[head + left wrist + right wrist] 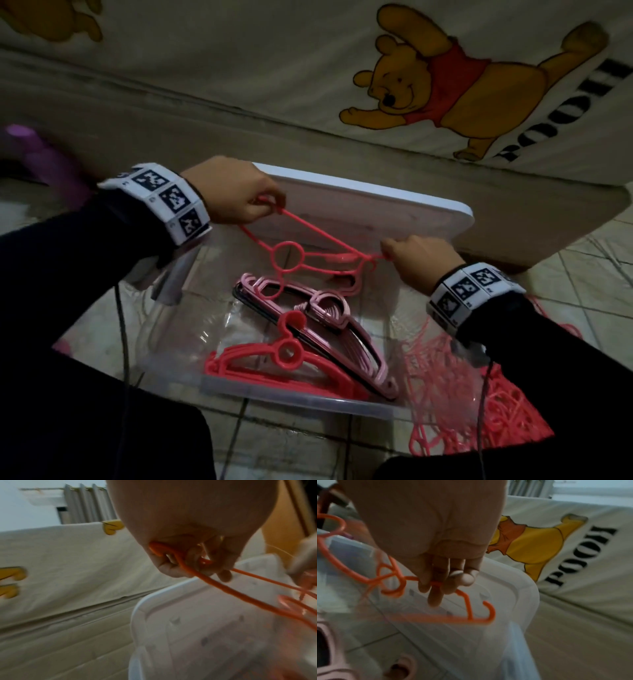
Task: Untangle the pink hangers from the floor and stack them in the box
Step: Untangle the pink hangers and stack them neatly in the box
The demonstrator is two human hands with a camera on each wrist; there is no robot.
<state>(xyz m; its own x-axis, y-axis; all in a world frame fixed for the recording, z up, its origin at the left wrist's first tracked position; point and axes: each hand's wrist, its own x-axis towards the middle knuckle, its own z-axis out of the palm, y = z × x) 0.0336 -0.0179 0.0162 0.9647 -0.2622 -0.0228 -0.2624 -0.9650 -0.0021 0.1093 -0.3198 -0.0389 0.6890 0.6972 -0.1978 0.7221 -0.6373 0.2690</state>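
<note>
Both hands hold one coral-pink hanger (294, 251) level above the clear plastic box (298, 399). My left hand (239, 197) grips its left end; curled fingers (193, 559) wrap the thin bar (240, 592). My right hand (416, 260) pinches the right end, fingertips (436, 586) closed on the hanger (471, 618). Inside the box lie a stack of pale pink hangers (329, 311) and a stack of coral-pink hangers (284, 363). A tangled heap of coral hangers (479, 394) lies on the floor right of the box.
The box's white lid (376, 212) leans behind the box against a bed with a cartoon-bear sheet (428, 85). A purple object (37, 154) is at the far left. Cables (123, 335) trail from both wrists over the tiled floor (582, 260).
</note>
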